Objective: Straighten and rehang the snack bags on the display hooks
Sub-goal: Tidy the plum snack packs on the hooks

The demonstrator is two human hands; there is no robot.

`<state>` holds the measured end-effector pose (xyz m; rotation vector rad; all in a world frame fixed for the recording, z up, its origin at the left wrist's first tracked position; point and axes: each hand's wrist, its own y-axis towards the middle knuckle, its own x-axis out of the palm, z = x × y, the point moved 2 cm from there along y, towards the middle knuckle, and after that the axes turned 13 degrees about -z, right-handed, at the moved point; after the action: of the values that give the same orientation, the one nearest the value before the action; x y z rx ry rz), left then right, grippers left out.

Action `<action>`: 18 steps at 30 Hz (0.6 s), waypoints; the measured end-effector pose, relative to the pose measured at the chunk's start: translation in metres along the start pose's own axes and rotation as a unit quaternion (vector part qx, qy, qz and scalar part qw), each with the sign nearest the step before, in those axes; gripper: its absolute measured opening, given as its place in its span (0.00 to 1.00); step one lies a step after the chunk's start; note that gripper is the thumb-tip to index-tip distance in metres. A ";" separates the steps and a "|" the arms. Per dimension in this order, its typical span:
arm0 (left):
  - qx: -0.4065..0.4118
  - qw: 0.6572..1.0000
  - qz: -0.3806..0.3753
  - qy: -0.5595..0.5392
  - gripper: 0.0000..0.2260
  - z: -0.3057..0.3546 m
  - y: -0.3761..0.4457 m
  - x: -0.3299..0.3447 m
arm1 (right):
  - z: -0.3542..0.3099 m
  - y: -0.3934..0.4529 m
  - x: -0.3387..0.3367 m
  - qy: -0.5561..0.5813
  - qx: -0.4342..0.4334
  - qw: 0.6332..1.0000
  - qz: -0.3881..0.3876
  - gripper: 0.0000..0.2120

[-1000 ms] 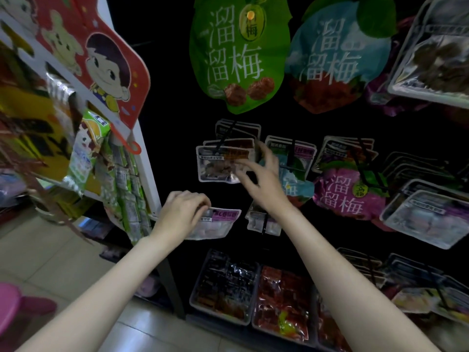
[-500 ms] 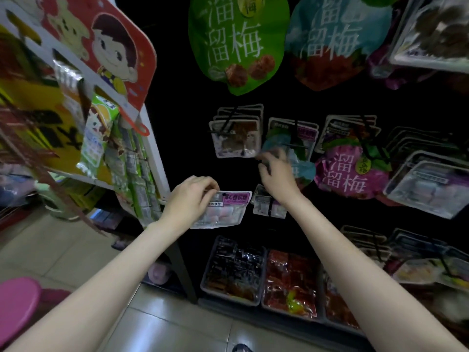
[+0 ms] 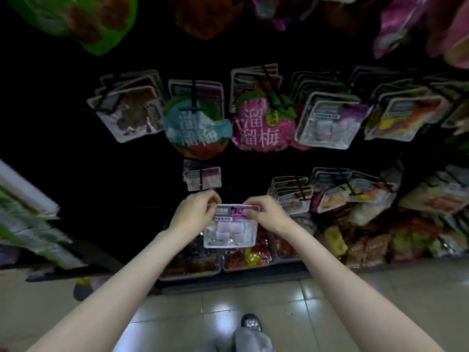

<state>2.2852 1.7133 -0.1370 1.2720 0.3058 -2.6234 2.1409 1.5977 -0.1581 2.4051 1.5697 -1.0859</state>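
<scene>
A dark display wall (image 3: 76,138) fills the view, hung with rows of snack packs on black hooks; the top row is cut off by the frame and blurred. Two round plum bags, one blue (image 3: 196,130) and one pink (image 3: 262,128), hang side by side in the middle row. Trays of red snacks (image 3: 243,257) sit at the foot of the wall, partly hidden behind the arms. Below the blue bag, a small pack (image 3: 203,175) hangs on a hook. Just under it, a person holds a clear snack bag (image 3: 229,231) with pale cubes inside, off any hook. The left hand (image 3: 194,212) pinches its top left corner, the right hand (image 3: 262,212) its purple top right corner. The label print is too soft to read; a dark spot at the top edge may be the hang hole.
</scene>
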 end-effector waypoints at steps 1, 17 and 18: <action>-0.015 1.000 -0.022 -0.007 0.06 -0.005 0.003 0.010 | 0.013 0.001 0.002 0.009 0.014 1.000 0.002 0.07; -0.146 0.989 -0.028 0.008 0.24 -0.073 0.022 0.032 | 0.023 0.086 0.076 0.027 0.053 0.996 0.060 0.13; -0.151 0.988 -0.031 0.013 0.24 -0.074 0.023 0.032 | 0.023 0.093 0.078 0.030 0.048 0.997 0.044 0.13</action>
<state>2.3268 1.7088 -0.2093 1.2114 0.7265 -2.4892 2.2229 1.6041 -0.2495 2.5655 1.4447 -1.1054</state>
